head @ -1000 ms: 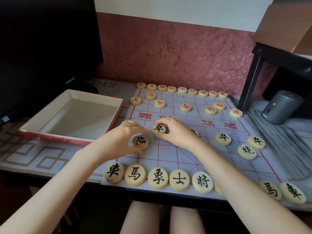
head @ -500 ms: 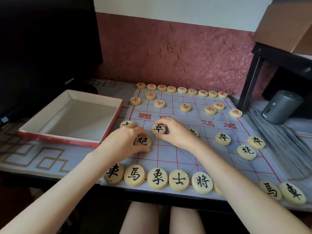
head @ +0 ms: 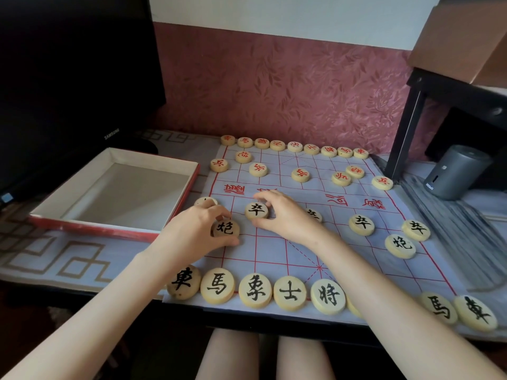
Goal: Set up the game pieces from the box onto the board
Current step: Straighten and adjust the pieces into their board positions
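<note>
Starting at the near edge, a row of black-lettered discs [head: 255,291] lines the front of the board [head: 274,250]; the right forearm covers part of the row. The discs are pale wooden rounds with bold inked characters. The board is a pale cloth sheet printed with a red grid.

Further in, the left hand [head: 192,231] pinches a black cannon disc [head: 226,229] between thumb and fingertips, near the board's left edge. Whether this disc rests on the cloth cannot be told. Just beside it, the right hand [head: 285,215] pinches a black soldier disc [head: 256,210], thumb on the near rim and fingers on the far rim, just short of the lettered river band.

The box [head: 90,229], red outside and white inside, lies left of the board. Red-lettered discs [head: 295,146] line the far edge.
</note>
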`<state>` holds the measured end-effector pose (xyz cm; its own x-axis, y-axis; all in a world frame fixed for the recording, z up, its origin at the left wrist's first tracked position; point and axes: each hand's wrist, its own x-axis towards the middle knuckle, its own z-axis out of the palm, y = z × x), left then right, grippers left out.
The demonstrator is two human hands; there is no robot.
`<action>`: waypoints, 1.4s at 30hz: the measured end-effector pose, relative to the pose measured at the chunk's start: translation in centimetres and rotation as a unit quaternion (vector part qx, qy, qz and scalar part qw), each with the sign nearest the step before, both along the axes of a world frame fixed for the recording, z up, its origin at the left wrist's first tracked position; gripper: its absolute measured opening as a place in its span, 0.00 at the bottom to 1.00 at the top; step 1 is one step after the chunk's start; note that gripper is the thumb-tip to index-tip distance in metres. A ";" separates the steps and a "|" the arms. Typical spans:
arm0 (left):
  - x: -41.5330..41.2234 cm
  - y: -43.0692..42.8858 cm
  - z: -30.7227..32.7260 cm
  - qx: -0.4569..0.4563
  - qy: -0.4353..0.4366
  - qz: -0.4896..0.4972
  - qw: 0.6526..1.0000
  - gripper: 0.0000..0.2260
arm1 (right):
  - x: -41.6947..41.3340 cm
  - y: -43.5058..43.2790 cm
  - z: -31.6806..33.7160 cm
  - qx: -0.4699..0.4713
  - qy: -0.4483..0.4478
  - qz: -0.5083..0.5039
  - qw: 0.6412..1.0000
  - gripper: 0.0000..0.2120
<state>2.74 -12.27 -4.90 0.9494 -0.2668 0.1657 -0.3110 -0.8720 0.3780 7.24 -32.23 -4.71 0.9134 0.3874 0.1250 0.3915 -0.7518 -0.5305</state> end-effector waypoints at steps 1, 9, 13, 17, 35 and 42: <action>0.0 0.1 0.0 -0.001 0.006 0.000 1.000 0.25 | 0.0 0.0 -0.1 0.009 0.003 -0.003 1.000 0.26; 0.0 0.7 -0.1 -0.015 0.012 -0.015 1.000 0.24 | 0.1 -0.1 -0.1 0.031 -0.003 -0.008 0.999 0.23; -0.2 0.7 -0.3 -0.039 -0.003 -0.014 0.999 0.23 | 0.2 -0.1 -0.3 0.027 -0.005 -0.011 1.000 0.20; -0.3 0.8 -0.4 -0.038 -0.009 -0.016 0.999 0.24 | 0.3 -0.2 -0.4 0.029 -0.006 -0.010 0.999 0.19; -1.2 1.4 0.5 -0.111 -0.071 0.011 0.991 0.23 | -0.4 0.4 0.8 0.026 -0.002 0.008 1.000 0.23; -1.3 3.7 1.4 -0.114 -0.126 0.056 0.984 0.10 | 0.8 5.4 1.9 0.015 0.015 0.006 1.000 0.25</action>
<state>1.47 -8.62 -3.55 0.8916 -0.0917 0.4435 -0.3271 -0.8078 0.4905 8.00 -26.83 -2.83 0.9120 0.3952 0.1099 0.3847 -0.7309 -0.5638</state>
